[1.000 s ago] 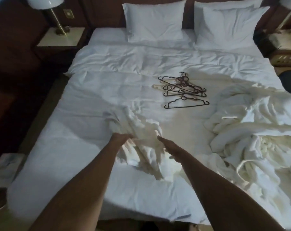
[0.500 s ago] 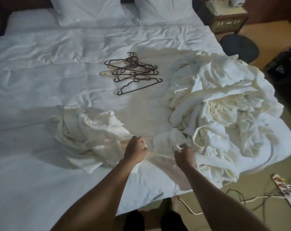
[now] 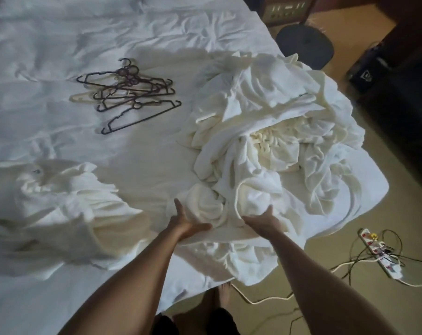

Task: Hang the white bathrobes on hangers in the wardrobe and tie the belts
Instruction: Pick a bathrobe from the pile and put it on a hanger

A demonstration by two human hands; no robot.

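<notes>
A big heap of crumpled white bathrobes (image 3: 272, 141) lies on the bed's right corner. My left hand (image 3: 184, 222) and my right hand (image 3: 260, 220) are palm-up at the heap's near edge, both gripping the cloth from below. A separate white bathrobe (image 3: 60, 209) lies bunched on the sheet to the left, apart from my hands. Several dark hangers (image 3: 130, 93) lie tangled on the sheet beyond, with a pale one among them. No wardrobe is in view.
The bed (image 3: 60, 39) fills the left and middle. On the floor to the right lie a white power strip (image 3: 379, 252) with trailing cables, a round dark stool (image 3: 304, 45) and dark furniture (image 3: 398, 76). My feet stand at the bed's edge.
My view has swung right from the left bathrobe to the big heap. Both hands left the first bathrobe and now take the heap's near edge from underneath.
</notes>
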